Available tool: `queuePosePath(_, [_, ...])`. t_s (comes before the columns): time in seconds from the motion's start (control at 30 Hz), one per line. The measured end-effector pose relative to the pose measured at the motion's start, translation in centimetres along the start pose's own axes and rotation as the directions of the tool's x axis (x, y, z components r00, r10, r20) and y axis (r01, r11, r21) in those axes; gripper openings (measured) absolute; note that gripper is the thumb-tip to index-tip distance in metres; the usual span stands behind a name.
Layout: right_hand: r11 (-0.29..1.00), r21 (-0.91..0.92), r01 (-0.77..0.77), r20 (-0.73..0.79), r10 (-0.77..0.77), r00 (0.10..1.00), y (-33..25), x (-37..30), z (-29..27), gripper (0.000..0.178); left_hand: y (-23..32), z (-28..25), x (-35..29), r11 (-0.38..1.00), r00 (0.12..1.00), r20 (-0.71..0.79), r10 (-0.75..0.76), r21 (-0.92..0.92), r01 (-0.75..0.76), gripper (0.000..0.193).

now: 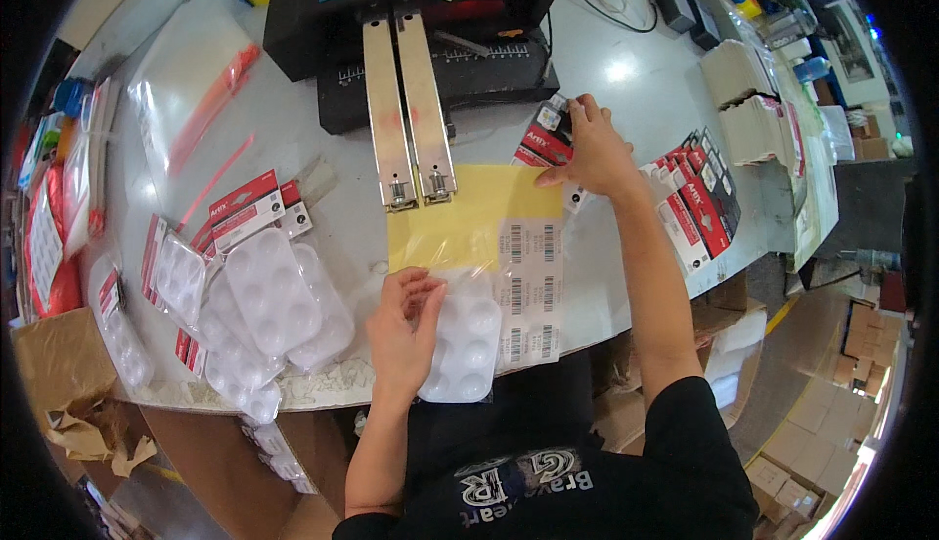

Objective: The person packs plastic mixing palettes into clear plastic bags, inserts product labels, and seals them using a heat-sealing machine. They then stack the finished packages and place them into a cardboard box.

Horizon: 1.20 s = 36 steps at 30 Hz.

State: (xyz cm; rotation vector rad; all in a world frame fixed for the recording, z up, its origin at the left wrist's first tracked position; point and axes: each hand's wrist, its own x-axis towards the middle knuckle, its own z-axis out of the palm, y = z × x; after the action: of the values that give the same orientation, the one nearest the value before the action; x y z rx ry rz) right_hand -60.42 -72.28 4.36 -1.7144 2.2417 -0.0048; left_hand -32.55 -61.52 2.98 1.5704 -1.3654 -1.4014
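Note:
A white plastic paint palette [458,349] with round wells lies in a clear bag near the table's front edge. My left hand [403,325] is at its upper left corner, fingers curled and thumb bent over the bag's edge. My right hand [595,154] reaches to a small group of black-and-red header cards [546,137], its thumb and fingers closed around their right side. A yellow sheet [440,237] lies beneath the bag's upper part. Beside the palette lies a sheet of barcode labels [530,291].
A black machine [450,61] with two metal rails [396,114] stands behind. Bagged palettes [274,295] are piled at left, near clear plastic bags [186,80]. More header cards [696,202] lie fanned at right, below stacked white cards [738,75]. An open cardboard box [220,462] stands below the table edge.

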Motion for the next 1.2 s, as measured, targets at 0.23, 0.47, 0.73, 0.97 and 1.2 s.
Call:
queuePosePath(0.23, [0.984, -0.057, -0.171, 0.015, 0.172, 0.985, 1.1, 1.1, 0.0, 0.103, 0.0, 0.1, 0.0, 0.999, 0.999, -0.013, 0.042, 0.008, -0.042, 0.026])
queuePosePath(0.47, [0.987, 0.16, -0.018, -0.245, 0.058, 0.968, 0.4, -0.7, -2.8, 0.041, -0.6, 0.2, 0.0, 0.997, 0.997, -0.015, 0.071, 0.012, -0.071, 0.025])
queuePosePath(0.73, [0.905, 0.288, 0.312, 0.153, -0.365, 0.918, -2.2, -6.7, -6.8, 0.038, -0.8, 0.5, 0.1, 0.994, 0.995, -0.037, 0.089, 0.064, -0.087, 0.023])
queuePosePath(0.97, [0.977, -0.024, 0.212, -0.054, -0.213, 0.975, -0.9, -10.1, 1.3, 0.1, -0.5, 0.4, -0.1, 0.993, 0.997, -0.033, 0.071, 0.092, -0.067, 0.024])
queuePosePath(1.2, [0.968, 0.07, 0.242, 0.0, -0.243, 0.97, -0.8, -11.5, 1.8, 0.118, -0.4, 0.6, 0.0, 0.994, 0.997, -0.047, 0.066, 0.085, -0.062, 0.023])
